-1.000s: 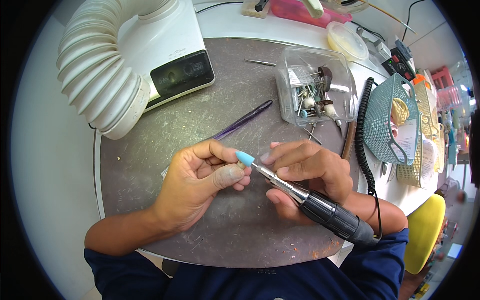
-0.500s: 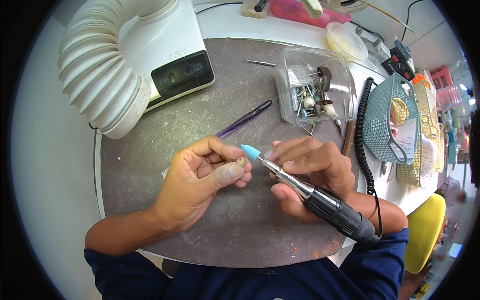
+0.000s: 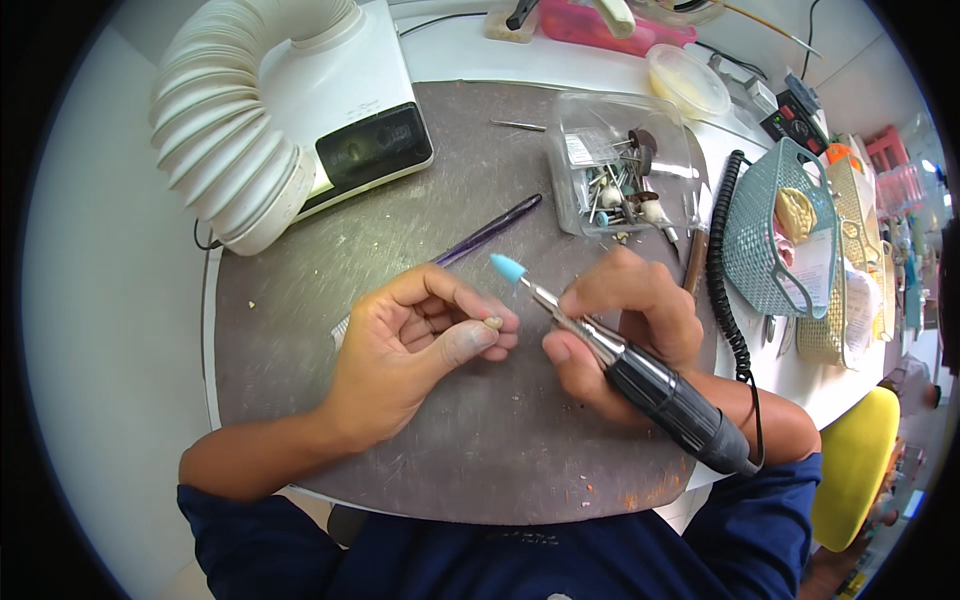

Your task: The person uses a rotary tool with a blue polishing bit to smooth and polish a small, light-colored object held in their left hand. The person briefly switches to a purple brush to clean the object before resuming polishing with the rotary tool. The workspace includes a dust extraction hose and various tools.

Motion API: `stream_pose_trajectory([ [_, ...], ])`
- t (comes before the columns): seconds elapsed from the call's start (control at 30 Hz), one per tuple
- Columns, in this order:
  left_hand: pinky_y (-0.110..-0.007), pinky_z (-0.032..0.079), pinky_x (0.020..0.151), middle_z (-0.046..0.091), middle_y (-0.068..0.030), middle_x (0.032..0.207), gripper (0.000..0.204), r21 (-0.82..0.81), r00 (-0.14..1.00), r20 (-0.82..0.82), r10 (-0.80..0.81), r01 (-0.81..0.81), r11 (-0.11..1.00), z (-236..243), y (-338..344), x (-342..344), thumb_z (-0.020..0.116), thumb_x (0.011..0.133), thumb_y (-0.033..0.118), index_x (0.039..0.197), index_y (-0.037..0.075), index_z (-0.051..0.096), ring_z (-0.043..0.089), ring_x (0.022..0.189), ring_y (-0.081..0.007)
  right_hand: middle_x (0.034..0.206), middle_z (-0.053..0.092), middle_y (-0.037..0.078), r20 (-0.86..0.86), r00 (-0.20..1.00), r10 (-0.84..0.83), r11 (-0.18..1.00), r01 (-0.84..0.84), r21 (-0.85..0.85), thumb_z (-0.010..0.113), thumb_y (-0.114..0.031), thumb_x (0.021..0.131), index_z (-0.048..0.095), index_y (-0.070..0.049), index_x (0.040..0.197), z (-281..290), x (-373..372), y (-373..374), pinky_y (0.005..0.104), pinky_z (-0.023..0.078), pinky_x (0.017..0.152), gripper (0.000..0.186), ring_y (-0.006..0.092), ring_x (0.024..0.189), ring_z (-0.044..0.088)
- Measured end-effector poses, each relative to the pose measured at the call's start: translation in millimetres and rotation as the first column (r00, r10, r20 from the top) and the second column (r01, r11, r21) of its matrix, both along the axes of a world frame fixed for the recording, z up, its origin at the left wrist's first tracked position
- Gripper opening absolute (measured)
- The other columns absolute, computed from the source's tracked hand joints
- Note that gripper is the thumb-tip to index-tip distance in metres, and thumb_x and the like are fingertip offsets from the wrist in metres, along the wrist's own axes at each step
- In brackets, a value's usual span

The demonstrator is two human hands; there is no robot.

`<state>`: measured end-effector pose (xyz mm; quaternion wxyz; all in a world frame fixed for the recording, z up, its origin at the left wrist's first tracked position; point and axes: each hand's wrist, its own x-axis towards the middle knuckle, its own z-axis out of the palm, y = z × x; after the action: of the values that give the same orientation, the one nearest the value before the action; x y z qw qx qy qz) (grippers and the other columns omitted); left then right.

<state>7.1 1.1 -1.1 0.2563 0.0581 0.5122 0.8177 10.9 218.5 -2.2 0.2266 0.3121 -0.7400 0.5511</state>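
Dental-lab bench: bur box, dust extractor

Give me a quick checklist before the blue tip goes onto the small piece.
1. Small tan piece pinched in left hand fingertips: ok.
2. Right hand grip on rotary handpiece: ok.
3. Blue tip seated in handpiece: ok.
4. Tip touching piece: not ok, apart and above it.
5. Coiled cord free of snags: cannot tell.
6. Tip spinning: cannot tell.
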Motion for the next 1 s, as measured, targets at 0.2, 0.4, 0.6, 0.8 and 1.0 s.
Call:
stream_pose_trajectory([
  [0.2, -0.029, 0.055, 0.085, 0.067, -0.0113, 0.101, 0.013, -0.104, 0.990, -0.087, 0.115, -0.124, 0.987, 14.9, 8.1, 21.3, 0.066, 0.090, 0.000, 0.101, 0.000, 0.059, 0.065, 0.091, -0.0150, 0.082, 0.064, 0.009, 0.073, 0.997, -0.016, 0.998, 0.020, -0.065, 0.073, -0.001, 0.077, 0.062, 0.000, 0.098, 3.9, 5.5, -2.6, 0.0260, 0.050, 0.062, 0.023, 0.0137, 0.068, 0.063],
  [0.4, -0.031, 0.055, 0.084, 0.066, -0.0113, 0.099, 0.015, 0.114, 0.977, -0.062, 0.204, -0.196, 0.974, 17.5, 19.2, 68.5, 0.066, 0.090, -0.002, 0.102, 0.002, 0.058, 0.066, 0.091, -0.0165, 0.088, 0.066, 0.010, 0.290, 0.957, 0.027, 0.980, 0.033, -0.198, 0.070, -0.002, 0.081, 0.059, 0.001, 0.102, 24.7, 41.4, -3.0, 0.0265, 0.052, 0.069, 0.024, 0.0125, 0.079, 0.067],
  [0.6, -0.032, 0.055, 0.081, 0.065, -0.0133, 0.100, 0.017, 0.399, 0.923, 0.043, 0.383, -0.367, 0.840, -0.5, 38.4, 104.1, 0.064, 0.090, -0.005, 0.102, 0.005, 0.057, 0.066, 0.090, -0.0185, 0.090, 0.060, 0.015, 0.108, 0.994, 0.031, 0.997, -0.023, -0.078, 0.070, -0.007, 0.082, 0.053, -0.001, 0.110, 33.5, 94.3, -1.2, 0.0324, 0.055, 0.075, 0.033, 0.0247, 0.083, 0.067],
  [0.8, -0.033, 0.054, 0.078, 0.063, -0.0141, 0.097, 0.017, 0.436, 0.932, -0.045, 0.359, -0.305, 0.847, -19.9, 49.5, 122.5, 0.065, 0.088, -0.005, 0.099, 0.004, 0.055, 0.065, 0.084, -0.0188, 0.093, 0.067, 0.015, 0.016, 0.996, -0.085, 0.963, 0.086, -0.255, 0.083, -0.005, 0.075, 0.057, -0.002, 0.106, 10.3, 133.6, -25.1, 0.0370, 0.059, 0.072, 0.041, 0.0338, 0.090, 0.071],
  [1.0, -0.033, 0.055, 0.080, 0.062, -0.0159, 0.098, 0.019, 0.406, 0.892, -0.205, 0.404, -0.298, 0.864, -19.9, 48.1, 122.2, 0.062, 0.088, -0.009, 0.099, 0.004, 0.054, 0.065, 0.084, -0.0184, 0.096, 0.067, 0.014, 0.055, 0.992, -0.113, 0.931, 0.125, -0.344, 0.081, -0.002, 0.076, 0.056, -0.007, 0.116, -3.0, 153.1, -32.8, 0.0543, 0.053, 0.093, 0.047, 0.0419, 0.106, 0.066],
])
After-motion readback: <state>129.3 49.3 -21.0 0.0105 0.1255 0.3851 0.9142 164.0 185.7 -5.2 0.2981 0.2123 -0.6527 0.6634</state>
